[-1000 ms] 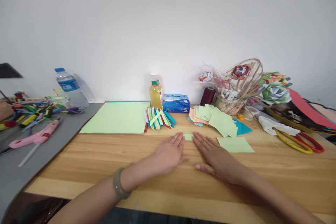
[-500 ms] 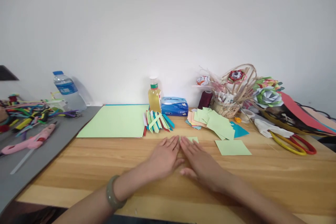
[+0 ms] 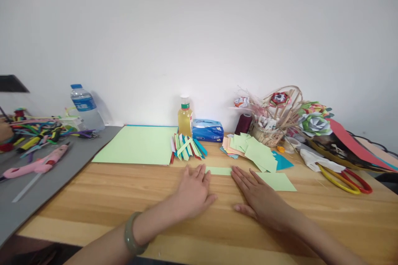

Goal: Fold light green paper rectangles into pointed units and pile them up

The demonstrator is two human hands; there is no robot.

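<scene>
Palms down

Our left hand (image 3: pixel 194 191) and right hand (image 3: pixel 258 195) rest unclenched and apart, fingers slightly spread, touching opposite ends of a narrow pale-green paper strip (image 3: pixel 219 171) between near and far edges of the wooden bench (image 3: pixel 96 203).

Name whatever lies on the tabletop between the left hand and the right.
A narrow light green paper strip spans the gap between the left hand and the right hand, as the head view shows.
</scene>
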